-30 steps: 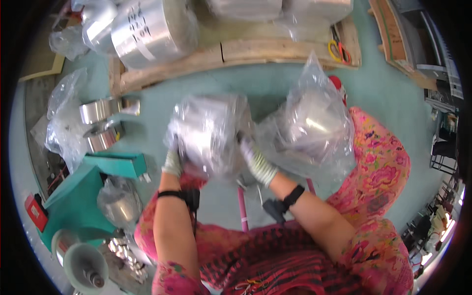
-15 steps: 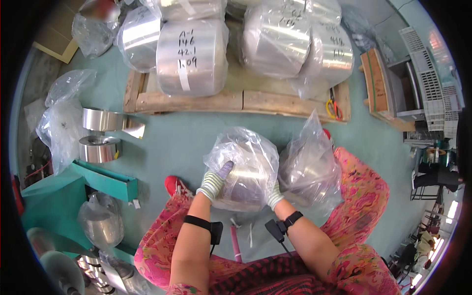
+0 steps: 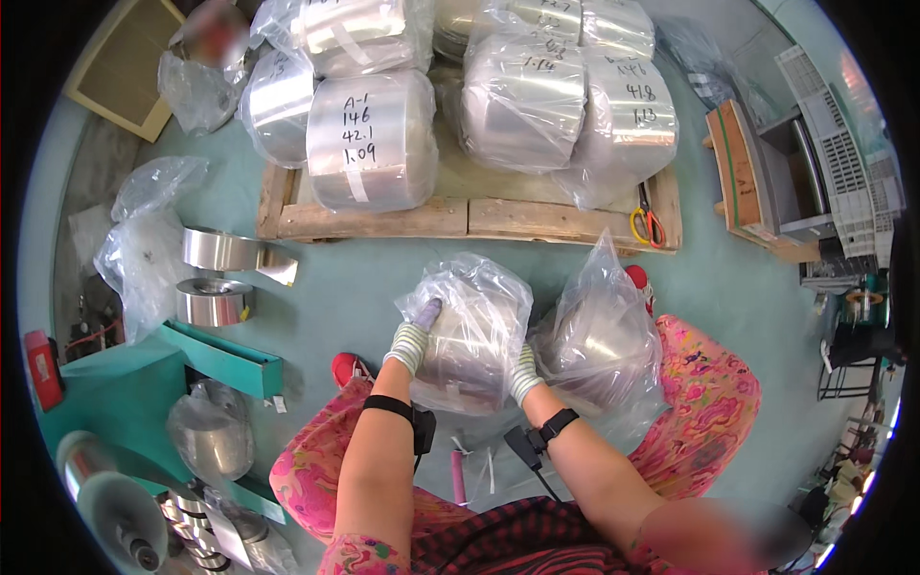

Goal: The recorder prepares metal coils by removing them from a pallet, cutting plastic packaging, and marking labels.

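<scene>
A silvery roll in a clear plastic bag (image 3: 474, 335) rests between my feet, its bag crinkled over the top. Both hands wear striped gloves. My left hand (image 3: 414, 340) grips the roll's left side through the plastic, thumb up on the top. My right hand (image 3: 523, 374) is pressed to its lower right side, fingers partly hidden between it and a second bagged roll (image 3: 599, 350). That second roll stands just to the right, its bag rising to a loose peak. Near my lap lies a pink stick-like piece (image 3: 458, 476) on the floor.
Ahead, a wooden pallet (image 3: 383, 224) bears several bagged rolls (image 3: 372, 144). Scissors (image 3: 647, 222) with red and yellow handles lie on its right end. Two bare metal-looking coils (image 3: 213, 302) and a green metal frame (image 3: 220, 359) are at left. A wooden crate (image 3: 736, 182) stands far right.
The view has shifted slightly, so the pallet sits lower in the picture. My left hand has moved a little up along the bagged roll. Both hands stay on it.
</scene>
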### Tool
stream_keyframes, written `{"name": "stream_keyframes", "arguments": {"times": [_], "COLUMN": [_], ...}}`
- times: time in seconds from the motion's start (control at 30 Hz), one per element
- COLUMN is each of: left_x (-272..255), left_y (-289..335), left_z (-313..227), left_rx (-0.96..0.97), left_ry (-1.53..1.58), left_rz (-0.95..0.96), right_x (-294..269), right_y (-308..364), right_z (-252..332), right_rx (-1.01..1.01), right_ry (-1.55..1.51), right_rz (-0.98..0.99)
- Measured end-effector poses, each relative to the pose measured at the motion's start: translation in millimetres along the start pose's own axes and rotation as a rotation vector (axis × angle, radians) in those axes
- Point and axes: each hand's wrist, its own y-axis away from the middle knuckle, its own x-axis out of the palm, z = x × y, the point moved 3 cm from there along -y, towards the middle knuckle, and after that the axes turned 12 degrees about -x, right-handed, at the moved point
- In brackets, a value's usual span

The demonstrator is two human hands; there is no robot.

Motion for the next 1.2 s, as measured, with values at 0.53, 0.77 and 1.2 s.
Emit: {"name": "stream_keyframes", "arguments": {"times": [0.53,0.77,1.2], "left_x": [4.1,-16.3,-45.8], "left_y": [38.7,43.6,178.0], "left_z": [52.7,83.8,-3.3], "left_rx": [0.089,0.149,0.255], "left_ry": [0.392,0.369,-0.63], "left_rz": [0.048,-0.075,-0.641], "right_x": [-54.4,-71.6,-47.5], "right_y": [71.6,53.5,115.6], "right_z": [15.4,41.4,15.7], "right_rx": [0.06,0.095,0.301], "right_ry": [-0.567,-0.441,-0.862], "right_rz": [-0.181,-0.161,-0.145]}}
